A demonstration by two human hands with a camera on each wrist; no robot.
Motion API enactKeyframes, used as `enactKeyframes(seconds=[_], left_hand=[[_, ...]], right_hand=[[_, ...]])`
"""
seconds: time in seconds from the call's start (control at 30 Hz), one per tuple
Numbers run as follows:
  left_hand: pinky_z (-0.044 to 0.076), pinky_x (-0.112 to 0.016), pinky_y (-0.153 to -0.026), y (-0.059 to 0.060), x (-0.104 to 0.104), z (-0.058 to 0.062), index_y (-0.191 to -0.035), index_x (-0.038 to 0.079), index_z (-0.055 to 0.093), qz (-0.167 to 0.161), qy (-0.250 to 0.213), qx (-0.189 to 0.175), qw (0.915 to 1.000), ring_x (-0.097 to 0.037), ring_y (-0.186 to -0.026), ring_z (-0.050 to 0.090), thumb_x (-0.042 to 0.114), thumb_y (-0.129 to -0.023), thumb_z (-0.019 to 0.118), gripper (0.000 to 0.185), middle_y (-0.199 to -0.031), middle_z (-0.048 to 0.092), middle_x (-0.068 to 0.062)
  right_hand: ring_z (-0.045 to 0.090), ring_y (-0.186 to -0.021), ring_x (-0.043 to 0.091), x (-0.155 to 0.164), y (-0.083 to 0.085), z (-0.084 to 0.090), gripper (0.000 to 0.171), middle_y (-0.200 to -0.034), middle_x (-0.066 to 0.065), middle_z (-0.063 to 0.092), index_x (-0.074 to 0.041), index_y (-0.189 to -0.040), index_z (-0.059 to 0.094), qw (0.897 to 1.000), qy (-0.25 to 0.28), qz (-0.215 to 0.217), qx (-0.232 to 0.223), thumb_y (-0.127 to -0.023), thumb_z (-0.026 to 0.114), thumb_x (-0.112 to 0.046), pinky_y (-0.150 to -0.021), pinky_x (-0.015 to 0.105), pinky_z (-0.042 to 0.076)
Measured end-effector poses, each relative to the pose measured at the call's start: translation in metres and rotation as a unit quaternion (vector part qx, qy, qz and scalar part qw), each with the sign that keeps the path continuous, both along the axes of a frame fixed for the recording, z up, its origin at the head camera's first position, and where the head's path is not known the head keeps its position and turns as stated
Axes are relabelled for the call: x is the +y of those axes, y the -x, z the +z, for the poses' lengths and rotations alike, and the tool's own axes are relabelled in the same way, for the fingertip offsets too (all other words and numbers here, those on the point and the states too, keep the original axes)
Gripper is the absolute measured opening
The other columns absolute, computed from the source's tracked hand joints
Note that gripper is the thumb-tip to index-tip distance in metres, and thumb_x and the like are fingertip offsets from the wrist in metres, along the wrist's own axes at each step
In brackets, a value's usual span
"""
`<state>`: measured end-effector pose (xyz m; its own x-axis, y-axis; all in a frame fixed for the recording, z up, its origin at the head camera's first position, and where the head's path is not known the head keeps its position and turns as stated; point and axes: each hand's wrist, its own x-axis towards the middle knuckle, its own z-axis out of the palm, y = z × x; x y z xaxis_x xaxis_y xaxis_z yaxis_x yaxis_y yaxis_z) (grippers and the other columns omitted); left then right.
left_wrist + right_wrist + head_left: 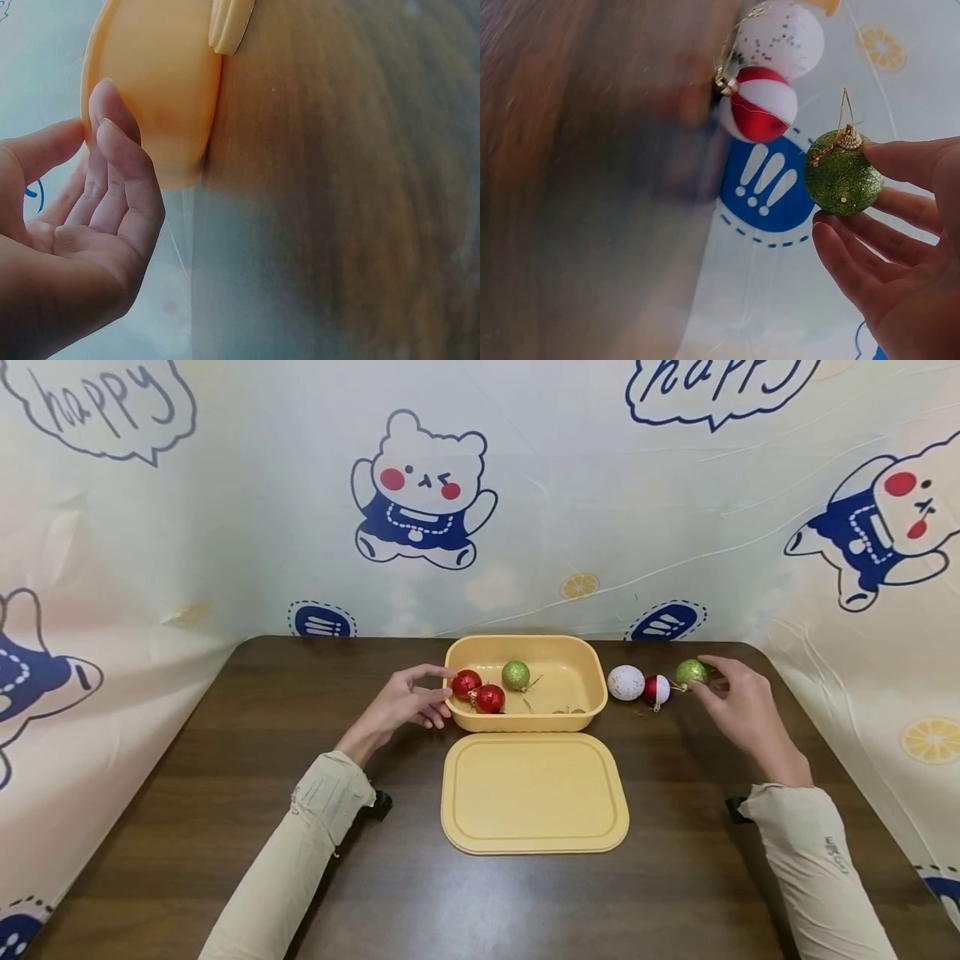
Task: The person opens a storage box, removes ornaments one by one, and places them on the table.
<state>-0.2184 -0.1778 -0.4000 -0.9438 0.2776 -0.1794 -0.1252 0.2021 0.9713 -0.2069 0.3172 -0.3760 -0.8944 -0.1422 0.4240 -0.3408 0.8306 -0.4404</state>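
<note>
While the left hand [408, 700] rests with relaxed fingers against the yellow tub [585, 710], the right hand [738, 702] pinches a green bauble [844, 174] at its fingertips, seemingly mid-pickup, needing a carry tubward.

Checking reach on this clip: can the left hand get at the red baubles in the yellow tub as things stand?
Probably yes. The left hand is at the yellow tub's near-left rim, fingers relaxed and holding nothing. The two red baubles lie just inside that corner, and the lid is off.
</note>
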Motion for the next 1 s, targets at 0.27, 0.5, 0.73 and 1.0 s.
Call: enactKeyframes(seconds=[0.27, 0.5, 0.73, 1.0], left_hand=[[0.060, -0.038, -0.064, -0.001, 0.001, -0.002, -0.136, 0.013, 0.056, 0.000, 0.005, -0.004, 1.0000, -0.023, -0.063, 0.068, 0.021, -0.097, 0.067, 0.042, -0.083, 0.071, -0.019], [0.060, -0.039, -0.065, 0.000, 0.001, -0.002, -0.137, 0.011, 0.055, -0.003, 0.007, -0.003, 1.0000, -0.023, -0.064, 0.068, 0.023, -0.096, 0.069, 0.045, -0.084, 0.071, -0.019], [0.060, -0.039, -0.066, -0.001, 0.001, 0.001, -0.137, 0.011, 0.055, -0.001, 0.011, -0.005, 0.9999, -0.023, -0.064, 0.068, 0.023, -0.096, 0.068, 0.045, -0.086, 0.070, -0.023], [0.060, -0.039, -0.065, 0.000, 0.000, 0.002, -0.136, 0.012, 0.056, 0.001, 0.007, -0.001, 1.0000, -0.022, -0.063, 0.068, 0.023, -0.096, 0.069, 0.044, -0.084, 0.071, -0.019]], right_hand=[[0.063, -0.094, 0.045, 0.012, 0.002, -0.013, 0.041, -0.118, 0.035, 0.059, 0.012, -0.127, 0.058, 0.999, -0.009, -0.003, -0.040, -0.094, 0.069, -0.010, -0.079, 0.061, 0.052], [0.065, -0.092, 0.047, 0.017, 0.007, -0.023, 0.039, -0.117, 0.036, 0.061, 0.012, -0.126, 0.059, 0.998, -0.023, 0.011, -0.053, -0.093, 0.068, -0.007, -0.080, 0.063, 0.052], [0.068, -0.090, 0.048, 0.019, 0.012, -0.030, 0.037, -0.112, 0.035, 0.064, 0.011, -0.124, 0.060, 0.996, -0.042, 0.034, -0.069, -0.093, 0.068, -0.007, -0.080, 0.063, 0.051], [0.067, -0.093, 0.049, 0.017, 0.015, -0.032, 0.040, -0.116, 0.037, 0.062, 0.012, -0.127, 0.058, 0.994, -0.047, 0.033, -0.090, -0.094, 0.067, -0.007, -0.082, 0.063, 0.051]])
